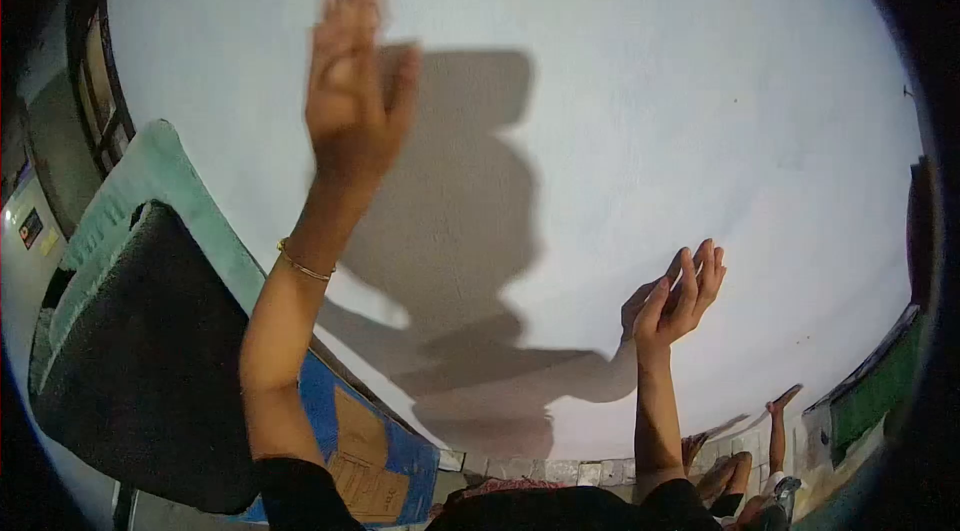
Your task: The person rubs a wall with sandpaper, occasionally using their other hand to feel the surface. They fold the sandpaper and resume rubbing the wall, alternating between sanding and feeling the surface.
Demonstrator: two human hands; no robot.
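Observation:
My left hand [352,96] is raised high in front of a pale wall [650,111], its fingers stretched upward and the thumb apart. Motion blurs its fingertips, where a small dark and greyish smear shows too faintly to name. A thin bracelet [303,263] circles the left wrist. Lower and to the right, my right hand [685,296] is up near the wall with loosely spread, slightly bent fingers and nothing in them. A dark shadow of my head and arms falls on the wall between the hands.
At left stands a black padded piece [150,361] against a green cushion [165,171]. Below it lies a blue surface with brown cardboard [365,456]. Another person's limbs [778,436] show at bottom right, near a green panel [875,391].

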